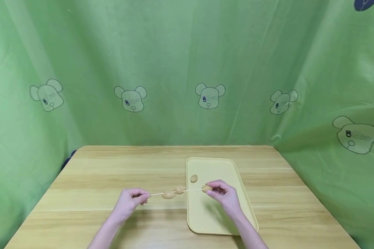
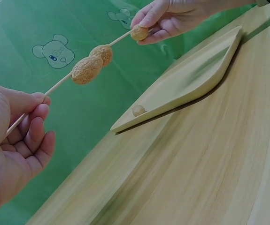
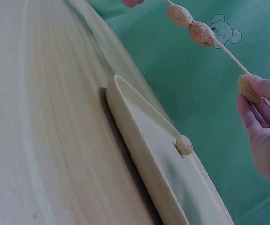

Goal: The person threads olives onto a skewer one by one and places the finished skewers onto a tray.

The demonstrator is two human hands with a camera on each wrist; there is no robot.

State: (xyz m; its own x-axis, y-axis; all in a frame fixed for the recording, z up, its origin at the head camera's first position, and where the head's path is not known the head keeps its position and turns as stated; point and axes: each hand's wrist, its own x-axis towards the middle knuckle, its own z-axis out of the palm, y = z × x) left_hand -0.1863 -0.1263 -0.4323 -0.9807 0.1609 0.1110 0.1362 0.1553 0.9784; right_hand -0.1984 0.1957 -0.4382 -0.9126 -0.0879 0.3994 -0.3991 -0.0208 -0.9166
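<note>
In the head view my left hand [image 1: 131,201] pinches one end of a thin wooden skewer [image 1: 157,194] between thumb and fingers. Two wrinkled tan balls, perhaps fried food, sit side by side midway along it: the nearer ball [image 2: 87,70] and the farther ball [image 2: 102,55]. My right hand [image 1: 223,194] holds a third ball [image 3: 249,88] at the other end, between thumb and fingertips. The skewer seems to pass through this ball, its tip partly hidden by the fingers. The skewer is held above the table, its right end over the tray [image 1: 213,218].
A loose wrinkled ball [image 1: 194,178] lies on the cream tray near its left rim. The tray rests on the right half of the wooden table [image 1: 81,193]. A green curtain [image 1: 171,62] with bear-head prints surrounds the table at the back and sides.
</note>
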